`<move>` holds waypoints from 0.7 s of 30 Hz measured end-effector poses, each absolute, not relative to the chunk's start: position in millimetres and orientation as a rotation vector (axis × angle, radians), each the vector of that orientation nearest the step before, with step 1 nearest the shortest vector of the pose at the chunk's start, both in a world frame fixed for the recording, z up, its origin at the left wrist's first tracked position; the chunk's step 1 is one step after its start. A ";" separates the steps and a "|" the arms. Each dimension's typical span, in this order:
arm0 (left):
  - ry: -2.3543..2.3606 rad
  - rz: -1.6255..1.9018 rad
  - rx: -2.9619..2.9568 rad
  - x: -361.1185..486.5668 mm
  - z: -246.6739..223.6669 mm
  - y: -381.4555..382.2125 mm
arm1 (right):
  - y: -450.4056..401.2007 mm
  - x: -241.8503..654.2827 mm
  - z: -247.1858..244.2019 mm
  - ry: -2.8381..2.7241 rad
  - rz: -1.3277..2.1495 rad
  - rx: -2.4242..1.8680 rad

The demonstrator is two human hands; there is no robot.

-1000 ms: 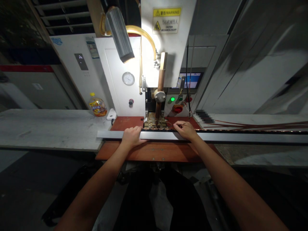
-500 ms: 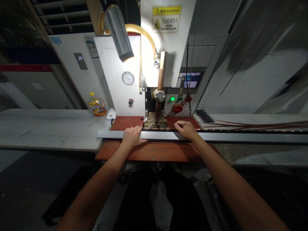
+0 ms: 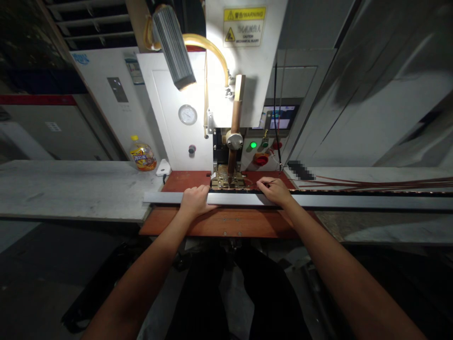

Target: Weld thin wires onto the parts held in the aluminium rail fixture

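Observation:
A long silver metal bar [image 3: 240, 199] lies crosswise on the reddish-brown work plate [image 3: 226, 222], its back edge lined with a dark strip. My left hand [image 3: 195, 200] is closed over the bar's left part, thumb along the near side. With fingertips pinched, my right hand [image 3: 275, 191] holds a thin wire-like piece just above the bar's back edge; its exact kind is too small to make out. Between the hands, the copper-coloured rod [image 3: 231, 163] of the machine comes down to a small brass fixture [image 3: 222, 177] right behind the bar.
Behind stands a white machine [image 3: 177, 137] with a gauge, a screen [image 3: 283, 115] and a lit green button [image 3: 253, 145]. A bottle of yellow-orange liquid [image 3: 143, 156] is on the left tabletop [image 3: 71, 189]. Several reddish-brown strips [image 3: 371, 183] lie on the right.
Both hands and the bar stay in place apart from a very slight shift of the view.

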State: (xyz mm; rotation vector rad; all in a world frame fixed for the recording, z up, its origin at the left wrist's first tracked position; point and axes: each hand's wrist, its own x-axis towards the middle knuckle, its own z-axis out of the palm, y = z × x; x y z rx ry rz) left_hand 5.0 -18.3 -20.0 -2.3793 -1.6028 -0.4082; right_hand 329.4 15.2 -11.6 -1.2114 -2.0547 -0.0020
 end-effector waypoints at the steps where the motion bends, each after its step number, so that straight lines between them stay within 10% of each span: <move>1: -1.600 -0.411 -2.379 5.1 -20.1 -18.3 | 15.0 329.4 -11.4 -2.055 0.000 -1.210; 21: -1.639 -0.377 -2.406 8.3 -18.4 -13.8 | 16.2 331.8 -7.5 -2.082 -0.015 -1.243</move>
